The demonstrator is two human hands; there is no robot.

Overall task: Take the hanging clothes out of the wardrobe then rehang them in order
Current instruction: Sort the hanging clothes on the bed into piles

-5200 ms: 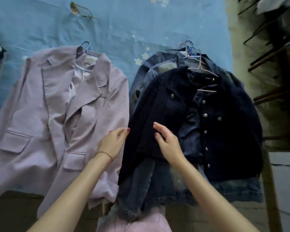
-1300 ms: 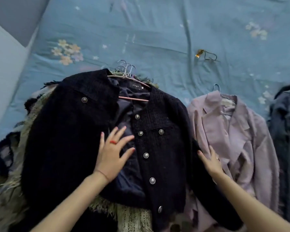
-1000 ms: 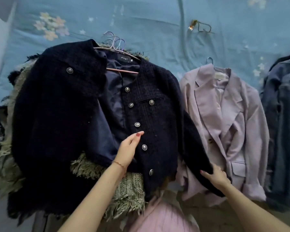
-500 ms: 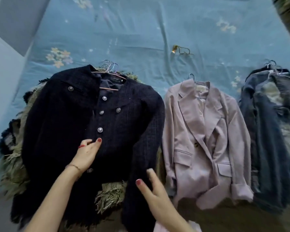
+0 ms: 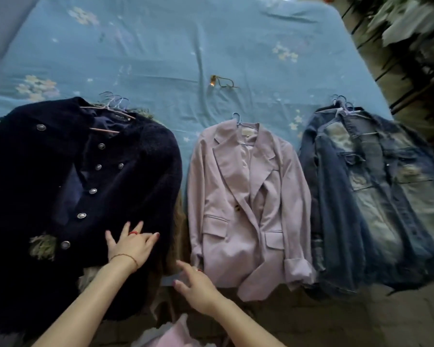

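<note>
Three piles of clothes on hangers lie along the near edge of a blue bed [image 5: 161, 46]. On the left, a dark navy buttoned jacket [image 5: 48, 176] tops a pile with several hanger hooks [image 5: 113, 102] and a green fringed garment [image 5: 42, 246] showing under it. A lilac blazer [image 5: 241, 201] lies in the middle. Denim jackets [image 5: 376, 196] are stacked on the right. My left hand [image 5: 130, 244] rests flat on the navy jacket's lower right part, fingers spread. My right hand [image 5: 196, 286] hovers open near the blazer's lower left corner, holding nothing.
A small gold object with a cord [image 5: 218, 82] lies on the blue sheet behind the blazer. A grey wall or headboard [image 5: 0, 21] borders the bed at the left. Dark racks with cluttered things [image 5: 411, 33] stand at the right. A pink garment [image 5: 176, 334] shows at the bottom edge.
The view has pulled back and shifted right, showing all three piles. My left hand slid right and down across the navy jacket. My right hand moved toward the blazer's lower left corner.
</note>
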